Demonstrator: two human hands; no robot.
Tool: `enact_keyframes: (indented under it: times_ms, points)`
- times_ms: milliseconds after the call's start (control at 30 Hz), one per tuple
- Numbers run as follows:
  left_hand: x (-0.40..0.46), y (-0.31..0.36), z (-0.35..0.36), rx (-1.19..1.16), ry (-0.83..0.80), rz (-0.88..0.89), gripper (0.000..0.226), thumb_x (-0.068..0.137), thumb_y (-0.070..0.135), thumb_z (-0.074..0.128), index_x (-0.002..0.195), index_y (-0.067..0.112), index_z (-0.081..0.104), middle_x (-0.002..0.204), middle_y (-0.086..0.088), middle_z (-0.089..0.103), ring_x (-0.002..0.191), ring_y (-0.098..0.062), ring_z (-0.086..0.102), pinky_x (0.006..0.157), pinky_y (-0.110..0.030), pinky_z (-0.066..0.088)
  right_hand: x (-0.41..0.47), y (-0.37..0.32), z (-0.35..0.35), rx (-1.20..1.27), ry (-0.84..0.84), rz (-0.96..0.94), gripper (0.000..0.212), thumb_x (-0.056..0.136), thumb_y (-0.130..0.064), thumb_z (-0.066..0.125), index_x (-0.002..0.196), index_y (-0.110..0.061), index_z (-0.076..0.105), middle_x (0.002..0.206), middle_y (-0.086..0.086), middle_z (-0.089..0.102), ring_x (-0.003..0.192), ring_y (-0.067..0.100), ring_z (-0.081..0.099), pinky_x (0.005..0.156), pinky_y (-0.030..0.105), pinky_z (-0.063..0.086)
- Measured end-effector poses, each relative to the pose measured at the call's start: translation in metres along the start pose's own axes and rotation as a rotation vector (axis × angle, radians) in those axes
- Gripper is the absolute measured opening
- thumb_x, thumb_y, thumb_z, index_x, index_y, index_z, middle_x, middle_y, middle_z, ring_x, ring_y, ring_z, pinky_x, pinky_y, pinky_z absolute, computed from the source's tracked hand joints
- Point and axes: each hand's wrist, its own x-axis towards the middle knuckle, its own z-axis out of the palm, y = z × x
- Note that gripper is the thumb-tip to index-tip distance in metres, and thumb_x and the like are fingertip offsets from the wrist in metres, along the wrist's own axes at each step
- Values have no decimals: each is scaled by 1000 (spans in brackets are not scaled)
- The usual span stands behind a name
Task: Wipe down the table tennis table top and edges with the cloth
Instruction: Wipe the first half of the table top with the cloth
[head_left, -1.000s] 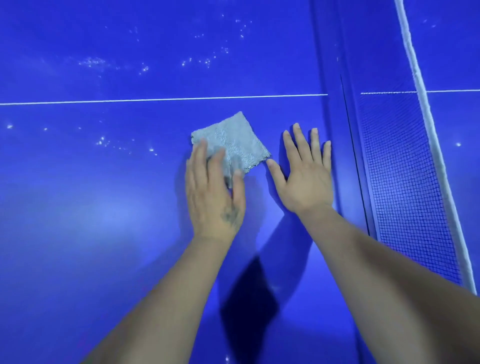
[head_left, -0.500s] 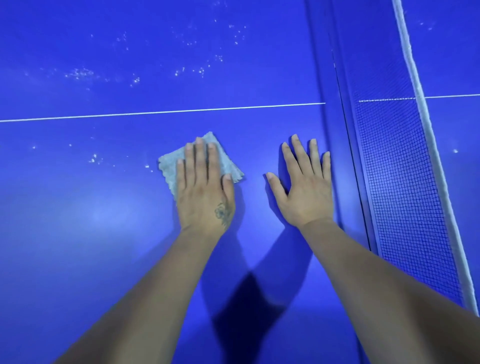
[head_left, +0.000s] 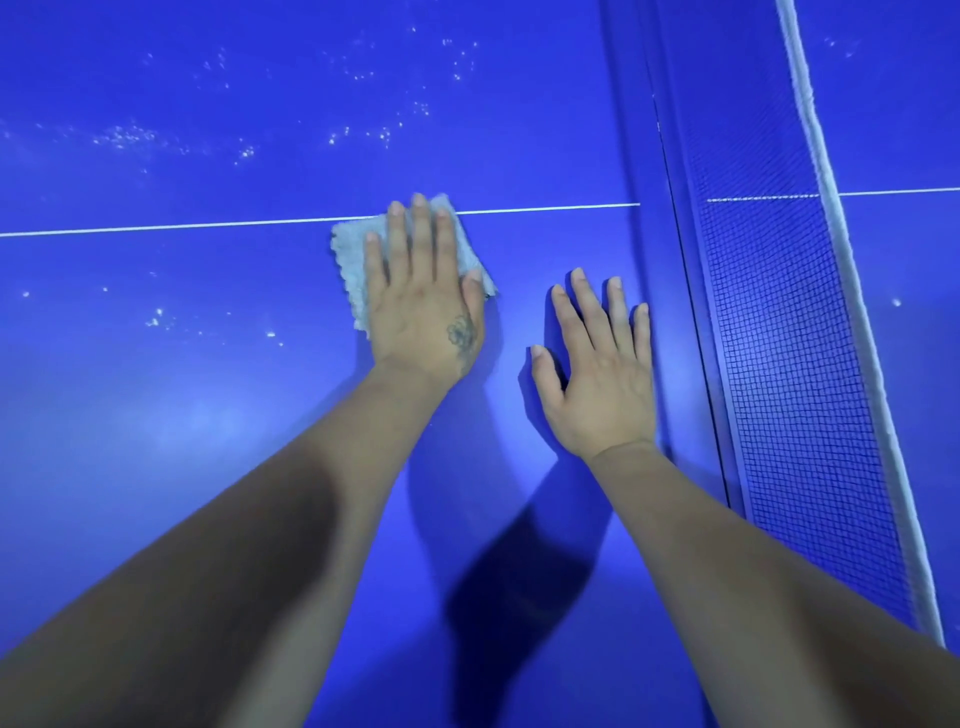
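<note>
Pressing the small grey fluffy cloth (head_left: 349, 260) flat on the shiny blue bench (head_left: 156, 441), left hand (head_left: 423, 301) fingers straight; white specks (head_left: 156, 317) could get missed

No lettering, brand, number or sign can be read anywhere on the blue table top (head_left: 156, 467) or the net (head_left: 789, 364).
</note>
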Motion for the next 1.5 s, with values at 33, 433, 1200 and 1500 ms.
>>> enact_keyframes:
  times_ms: [33, 433, 1200, 1500]
  points:
    - [-8, 7, 0, -6, 3, 47, 71, 109, 43, 14, 170, 8, 11, 179, -13, 8, 165, -34, 2, 132, -57, 6, 0, 0, 0, 2, 5, 2, 65, 107, -47, 39, 167, -22, 36, 178, -3, 23, 166, 32, 12, 132, 61, 10]
    - [-91, -42, -9, -34, -1, 55, 58, 116, 38, 22, 170, 18, 20, 179, -4, 14, 166, -27, 7, 133, -54, 6, 0, -1, -1, 15, -4, 13, 63, 107, -40, 37, 167, -22, 36, 178, -3, 22, 166, 32, 11, 132, 60, 11]
    - [-143, -23, -10, -42, -24, 123, 60, 115, 39, 28, 171, 19, 19, 179, -3, 14, 166, -26, 5, 132, -56, 11, 0, -4, -3, 11, 17, 14, 60, 107, -36, 33, 164, -20, 41, 176, -3, 26, 165, 33, 15, 132, 59, 11]
    - [-92, -70, -13, -14, 8, -88, 63, 112, 45, 21, 171, 23, 15, 179, -6, 13, 165, -32, 7, 133, -56, 7, 0, -4, -3, 13, 14, 20, 60, 108, -38, 32, 165, -20, 39, 177, -2, 26, 165, 33, 15, 132, 59, 10]
